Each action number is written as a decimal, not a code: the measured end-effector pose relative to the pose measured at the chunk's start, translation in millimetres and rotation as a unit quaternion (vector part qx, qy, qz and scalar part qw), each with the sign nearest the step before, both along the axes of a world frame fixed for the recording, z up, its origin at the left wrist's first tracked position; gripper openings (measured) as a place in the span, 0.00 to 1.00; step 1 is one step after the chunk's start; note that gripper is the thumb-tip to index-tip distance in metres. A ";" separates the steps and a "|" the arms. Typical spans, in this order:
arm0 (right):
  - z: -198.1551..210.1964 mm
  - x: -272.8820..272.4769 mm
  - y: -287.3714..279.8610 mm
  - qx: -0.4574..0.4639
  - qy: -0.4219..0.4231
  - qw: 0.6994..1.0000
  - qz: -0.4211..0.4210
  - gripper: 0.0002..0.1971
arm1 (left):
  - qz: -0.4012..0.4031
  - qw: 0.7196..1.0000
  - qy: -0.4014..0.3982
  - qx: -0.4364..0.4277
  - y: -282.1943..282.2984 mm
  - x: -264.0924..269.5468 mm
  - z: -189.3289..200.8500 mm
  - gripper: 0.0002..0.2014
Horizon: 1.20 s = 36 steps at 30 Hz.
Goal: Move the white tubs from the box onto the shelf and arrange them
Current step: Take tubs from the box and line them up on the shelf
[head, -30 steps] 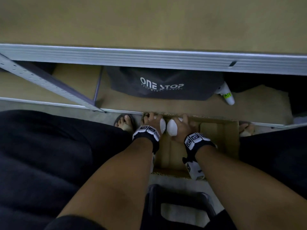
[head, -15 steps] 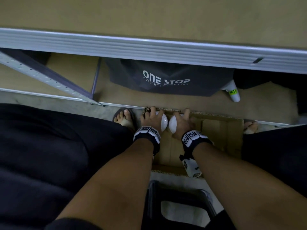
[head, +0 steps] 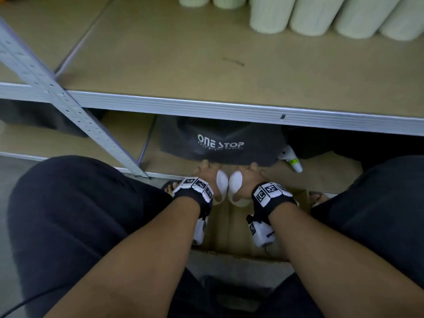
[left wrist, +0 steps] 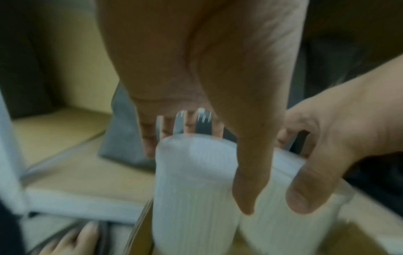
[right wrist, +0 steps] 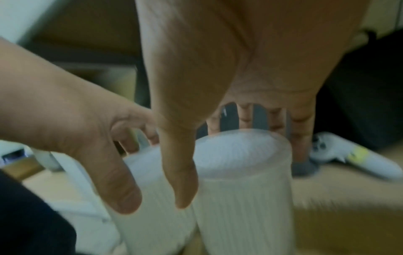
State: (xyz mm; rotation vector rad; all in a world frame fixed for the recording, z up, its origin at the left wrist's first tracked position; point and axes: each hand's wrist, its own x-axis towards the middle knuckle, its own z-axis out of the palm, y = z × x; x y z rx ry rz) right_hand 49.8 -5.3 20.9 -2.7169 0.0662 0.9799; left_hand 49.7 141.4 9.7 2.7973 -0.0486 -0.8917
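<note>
Each hand grips one white ribbed tub from above, side by side and upright, over the open cardboard box [head: 300, 197] on the floor between my feet. My left hand [head: 207, 176] holds the left tub [head: 222, 181]; in the left wrist view its thumb lies down the front of that tub [left wrist: 191, 181] with the fingers behind. My right hand [head: 251, 176] holds the right tub [head: 235, 181], seen close in the right wrist view [right wrist: 242, 181]. The shelf board [head: 195, 65] lies above and ahead, with several white tubs [head: 268, 14] in a row at its back right.
A dark bag [head: 220, 143] printed ONE STOP sits on the lower shelf behind my hands, with a white controller [head: 291, 160] to its right. A perforated metal upright [head: 57, 92] slants across the left. My knees flank the box.
Both hands have lifted their tubs a little higher above the box. My view has tilted up, so the shelf top and its row of tubs now show.
</note>
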 end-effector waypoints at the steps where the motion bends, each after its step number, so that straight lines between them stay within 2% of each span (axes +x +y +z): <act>1: 11.1 -0.9 -0.9 0.002 -0.012 1.000 0.005 0.45 | -0.005 1.000 -0.011 -0.001 0.5 0.2 10.3 0.46; 12: 141.3 -15.7 -17.8 0.021 -0.106 0.994 0.028 0.43 | -0.042 0.994 -0.088 -0.052 8.3 -9.3 147.1 0.44; 18: 193.9 -32.5 -27.8 0.053 -0.161 0.985 0.026 0.47 | -0.076 0.988 -0.125 -0.054 13.2 -25.4 206.0 0.46; 23: 231.0 -43.3 -29.8 0.078 -0.227 0.971 0.011 0.42 | -0.069 0.975 -0.189 -0.094 17.1 -34.9 248.0 0.44; 30: 273.2 -37.7 -37.9 0.131 -0.330 0.935 -0.010 0.37 | -0.033 0.944 -0.291 -0.153 14.7 -32.7 287.6 0.37; 36: 271.9 -10.0 -38.0 0.166 -0.396 0.902 -0.044 0.31 | 0.022 0.922 -0.337 -0.190 3.6 -14.2 287.3 0.29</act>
